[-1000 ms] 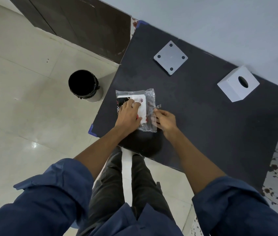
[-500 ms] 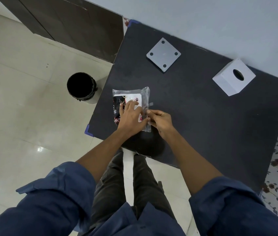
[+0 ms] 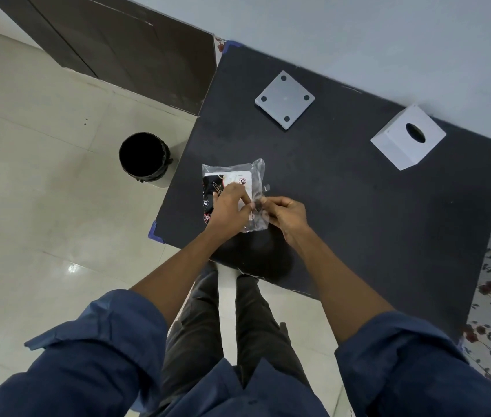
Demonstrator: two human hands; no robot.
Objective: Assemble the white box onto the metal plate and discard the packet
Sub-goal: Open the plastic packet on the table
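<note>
Packet point(image 3: 232, 176) on the table point(image 3: 358, 206), pinched by both hands.

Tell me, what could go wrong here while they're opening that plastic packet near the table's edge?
Both the left hand and the right hand pinch the clear packet close to the table edge, so small parts inside could spill out and drop to the floor. A sharp pull might tear the plastic unevenly. The bin stands on the floor beside the table, so a tossed packet could miss it.

Packet point(image 3: 233, 188) (clear), plate point(image 3: 284, 99), box point(image 3: 408, 137).
</note>
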